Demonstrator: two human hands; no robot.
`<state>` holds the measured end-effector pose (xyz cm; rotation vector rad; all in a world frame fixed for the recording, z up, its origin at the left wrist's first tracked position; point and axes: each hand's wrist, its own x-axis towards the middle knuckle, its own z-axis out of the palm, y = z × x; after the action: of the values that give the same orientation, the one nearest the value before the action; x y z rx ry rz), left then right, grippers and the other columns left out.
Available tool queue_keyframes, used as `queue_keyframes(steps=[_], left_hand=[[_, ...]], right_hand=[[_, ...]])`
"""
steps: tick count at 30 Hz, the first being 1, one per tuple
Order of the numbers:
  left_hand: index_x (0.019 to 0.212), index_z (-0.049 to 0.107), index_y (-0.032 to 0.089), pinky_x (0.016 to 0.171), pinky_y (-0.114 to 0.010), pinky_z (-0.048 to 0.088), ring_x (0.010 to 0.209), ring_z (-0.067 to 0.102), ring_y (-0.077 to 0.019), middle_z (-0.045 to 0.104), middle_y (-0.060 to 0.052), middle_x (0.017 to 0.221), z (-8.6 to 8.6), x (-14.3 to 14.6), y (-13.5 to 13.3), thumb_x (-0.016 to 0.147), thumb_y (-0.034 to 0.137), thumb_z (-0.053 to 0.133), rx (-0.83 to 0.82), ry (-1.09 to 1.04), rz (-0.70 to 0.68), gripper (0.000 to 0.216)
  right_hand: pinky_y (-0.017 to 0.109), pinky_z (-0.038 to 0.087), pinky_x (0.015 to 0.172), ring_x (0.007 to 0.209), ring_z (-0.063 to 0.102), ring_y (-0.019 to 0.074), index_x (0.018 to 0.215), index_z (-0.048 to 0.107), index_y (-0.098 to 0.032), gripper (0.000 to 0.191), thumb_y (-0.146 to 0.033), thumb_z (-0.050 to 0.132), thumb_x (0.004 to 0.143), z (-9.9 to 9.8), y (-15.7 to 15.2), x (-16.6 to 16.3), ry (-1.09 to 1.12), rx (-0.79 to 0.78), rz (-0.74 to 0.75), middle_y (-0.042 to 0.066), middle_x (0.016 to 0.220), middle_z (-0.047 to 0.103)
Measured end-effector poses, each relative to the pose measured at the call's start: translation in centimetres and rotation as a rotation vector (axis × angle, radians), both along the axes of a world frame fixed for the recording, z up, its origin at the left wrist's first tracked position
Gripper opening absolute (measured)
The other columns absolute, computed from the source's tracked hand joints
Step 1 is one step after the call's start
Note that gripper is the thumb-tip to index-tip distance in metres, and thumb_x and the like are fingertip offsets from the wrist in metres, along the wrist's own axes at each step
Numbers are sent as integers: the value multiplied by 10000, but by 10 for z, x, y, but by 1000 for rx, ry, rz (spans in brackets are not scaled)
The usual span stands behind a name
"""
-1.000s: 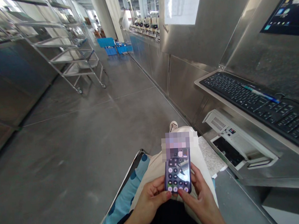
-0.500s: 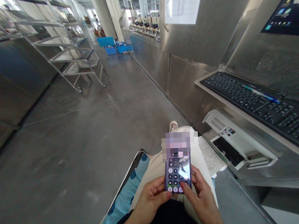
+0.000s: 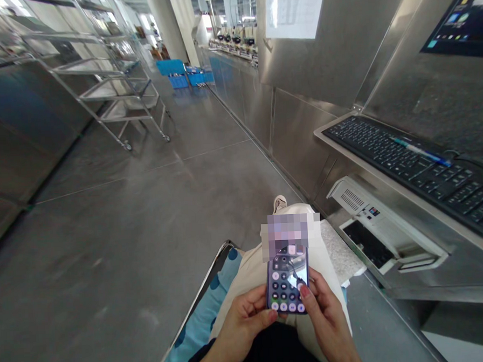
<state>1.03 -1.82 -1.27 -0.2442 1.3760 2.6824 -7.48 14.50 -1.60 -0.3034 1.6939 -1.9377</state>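
A smartphone (image 3: 286, 278) with a lit screen of round keys rests above my lap, held in both hands. My left hand (image 3: 243, 327) wraps its fingers round the phone's left edge, the thumb at the lower left corner. My right hand (image 3: 327, 319) cradles the right edge, and its thumb lies on the screen near the lower right keys. Beneath the phone are my light trousers (image 3: 254, 272) and one shoe (image 3: 280, 203). I sit on a seat with a blue spotted cushion (image 3: 204, 318).
To the right a steel workstation carries a black keyboard (image 3: 410, 161), a pen (image 3: 420, 151), a monitor (image 3: 460, 21) and a white printer-like box (image 3: 384, 233). A wheeled steel rack (image 3: 111, 90) and blue crates (image 3: 179, 75) stand far off on the grey floor.
My right thumb has shifted up and to the right across the phone screen. Both hands and the phone otherwise stay put.
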Motion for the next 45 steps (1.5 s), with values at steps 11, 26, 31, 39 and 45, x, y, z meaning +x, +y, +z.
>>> queue_keyframes(steps=[11,26,31,39,45], left_hand=[[1309,604,176,1005,-355,421,1087,591,-248,605,-133,1167,8,-2,1,876,282,727,-14,-49,6,462],[1266,636,179,1024,-368,448,1151,567,-256,630,-109,1117,19,-4,-1,876,278,732,-13,-32,7,413],[1285,627,216,1037,-365,438,1162,562,-245,627,-97,1128,20,-3,0,877,274,733,4,-47,4,425],[1277,631,203,1025,-354,451,1150,569,-233,630,-92,1122,23,-4,-1,888,251,718,9,-45,9,401],[1280,621,174,958,-270,463,1091,598,-196,634,-95,1107,23,-3,-1,897,230,707,13,-30,4,397]], right_hand=[[371,579,911,1095,648,237,1317,503,-233,452,-486,529,943,6,-1,1,2,24,-20,101,1215,669],[449,503,1040,1242,566,264,1417,330,-236,737,-274,721,794,13,2,2,65,87,116,132,1348,589],[423,481,1067,1278,537,245,1417,326,-254,720,-237,698,801,7,3,2,52,82,107,110,1378,569],[395,462,1068,1270,535,217,1410,292,-279,718,-258,691,813,4,1,3,14,88,116,85,1390,557],[374,455,1070,1257,541,199,1425,264,-267,697,-260,653,846,10,2,3,4,54,136,86,1378,564]])
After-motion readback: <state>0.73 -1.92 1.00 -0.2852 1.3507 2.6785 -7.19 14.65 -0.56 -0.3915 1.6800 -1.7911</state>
